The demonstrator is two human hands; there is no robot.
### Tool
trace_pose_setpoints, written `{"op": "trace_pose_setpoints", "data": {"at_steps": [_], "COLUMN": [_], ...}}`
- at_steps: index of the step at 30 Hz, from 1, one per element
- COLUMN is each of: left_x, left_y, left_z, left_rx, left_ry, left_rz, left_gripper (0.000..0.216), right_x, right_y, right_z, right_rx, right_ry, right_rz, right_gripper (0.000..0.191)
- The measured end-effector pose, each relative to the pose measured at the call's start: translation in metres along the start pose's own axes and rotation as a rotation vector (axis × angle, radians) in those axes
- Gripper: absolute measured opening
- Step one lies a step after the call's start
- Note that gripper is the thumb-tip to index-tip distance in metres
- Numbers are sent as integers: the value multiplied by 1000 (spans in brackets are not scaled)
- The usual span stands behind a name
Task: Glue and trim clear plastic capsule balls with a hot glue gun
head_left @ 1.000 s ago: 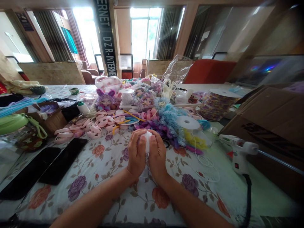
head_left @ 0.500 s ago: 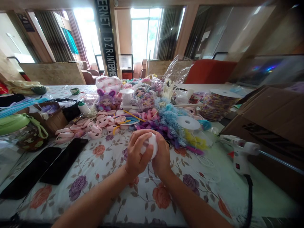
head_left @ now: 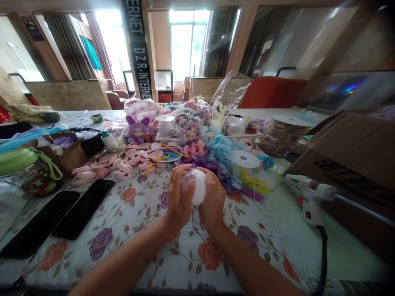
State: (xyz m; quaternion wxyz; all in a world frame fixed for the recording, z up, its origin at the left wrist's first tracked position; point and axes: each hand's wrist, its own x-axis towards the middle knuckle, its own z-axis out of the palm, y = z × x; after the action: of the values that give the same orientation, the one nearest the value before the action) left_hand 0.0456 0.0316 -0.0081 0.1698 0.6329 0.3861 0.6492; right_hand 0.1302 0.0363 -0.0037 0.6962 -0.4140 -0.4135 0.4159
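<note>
Between my two hands, over the flowered tablecloth (head_left: 148, 238), is a round white ball (head_left: 199, 188) with a clear, shiny part on its left side. My left hand (head_left: 178, 197) wraps the clear side, thumb across the front and fingers over the far side. From the right, my right hand (head_left: 214, 199) closes round the white side, its thumb near the top. Both palms hide the ball's back and lower edges. Just beyond my hands lie purple and blue fluffy trims (head_left: 220, 154) and a white spool (head_left: 245, 159).
Pink doll face parts (head_left: 132, 158) and finished dolls (head_left: 137, 129) are heaped ahead. Two black phones (head_left: 84, 209) lie at left, near a green-lidded jar (head_left: 18, 160). At right are a hot glue gun (head_left: 311, 193) with its cord and a cardboard box (head_left: 348, 156).
My hands have turned and opened a little round the ball, so more of its white face and the clear left part show. The things on the table have stayed put.
</note>
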Motion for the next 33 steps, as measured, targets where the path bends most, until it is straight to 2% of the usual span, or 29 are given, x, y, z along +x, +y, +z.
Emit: {"op": "trace_pose_setpoints", "data": {"at_steps": [2,5,7,8,10,12,14,16,22,33], "left_x": [2,7,9,10,9,7,3,0,-1,-2], "left_y": [3,9,12,13,12,7,1,-4,-3,-3], "left_z": [0,-1,-2,-3,-4,-5,-4,-3,-1,-3], "left_rx": [-88,-288,-365,-361,-284,-181,-98,-43,8,23], "left_ry": [30,-9,-3,17,74,103,91,88,155,87], "left_rz": [-131,-295,-347,-347,-306,-213,-100,-23,8,74], "left_gripper": [34,36,32,30,28,28,29,30,26,25], "right_x": [0,0,0,0,0,0,0,0,-6,-13], "right_y": [0,-1,1,2,5,8,8,8,10,14], "right_z": [-3,-7,-8,-7,-6,-4,-3,-2,0,-4], "right_rx": [-123,-255,-280,-279,-251,-197,-158,-153,-197,-228], "right_ry": [-11,-119,-185,-205,-214,-204,-194,-178,-129,-103], "right_rz": [-197,-562,-690,-702,-622,-456,-304,-241,-323,-367], "right_gripper": [29,27,31,33,36,37,39,40,36,35]}}
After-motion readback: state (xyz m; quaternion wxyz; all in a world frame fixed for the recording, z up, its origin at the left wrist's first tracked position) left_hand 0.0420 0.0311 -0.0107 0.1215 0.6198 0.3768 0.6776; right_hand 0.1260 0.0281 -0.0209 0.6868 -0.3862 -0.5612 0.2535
